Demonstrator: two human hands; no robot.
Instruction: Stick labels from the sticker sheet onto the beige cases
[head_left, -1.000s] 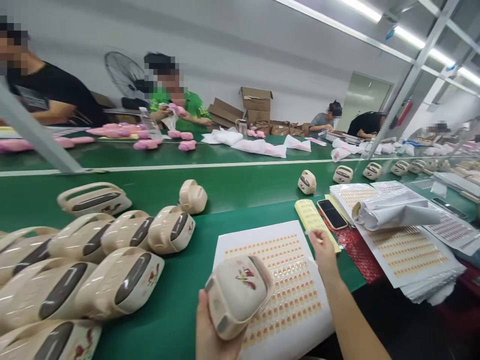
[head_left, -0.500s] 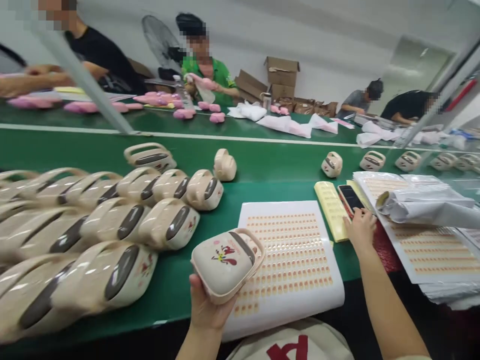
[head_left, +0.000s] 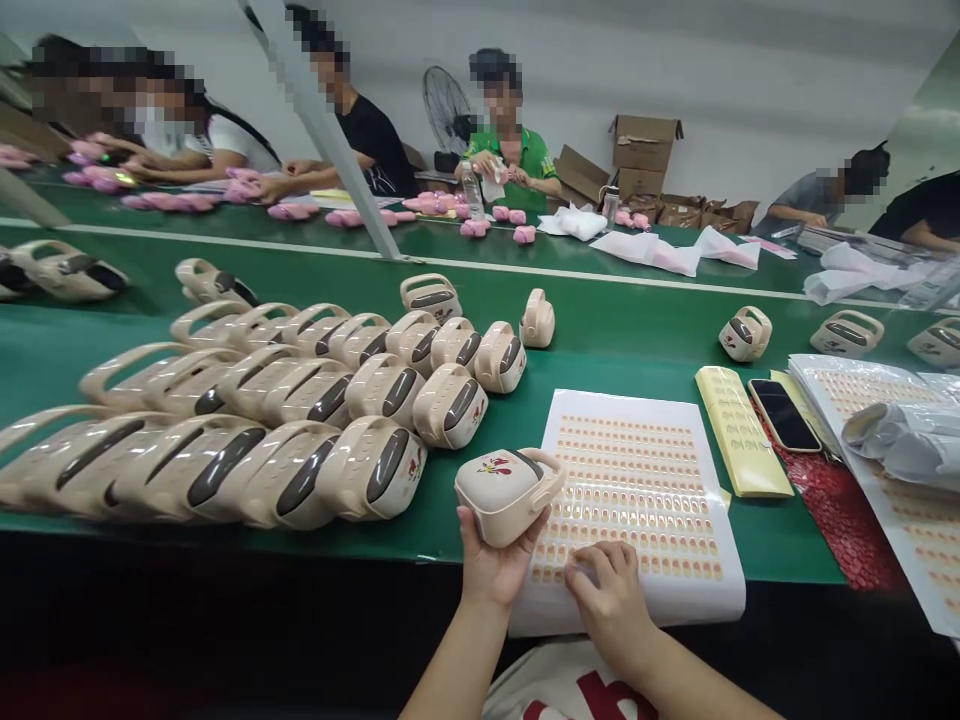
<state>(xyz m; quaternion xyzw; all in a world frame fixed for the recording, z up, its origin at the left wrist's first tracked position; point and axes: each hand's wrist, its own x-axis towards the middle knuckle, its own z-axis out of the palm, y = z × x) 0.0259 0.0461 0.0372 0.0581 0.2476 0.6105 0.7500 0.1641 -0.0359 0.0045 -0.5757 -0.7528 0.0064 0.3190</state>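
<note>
My left hand holds up a cream, rounded case from below; the case has a handle, a dark strip and a red figure on its face. Beside it, my right hand rests on the lower left part of a white sticker sheet with rows of small orange stickers. Its fingers are bent and pressed towards the sheet; whether a sticker is between them is too small to tell. Rows of similar cream cases stand to the left on the green table.
Right of the sheet lie a yellow sticker strip, a phone on red wrap, and more sheets. Several cases stand along the raised green ledge. Across it, people handle pink items; a slanted metal post rises at left.
My right hand has left the phone and come over to the lower left of the sticker sheet. The held case is now tilted more upright. The view has swung left.
</note>
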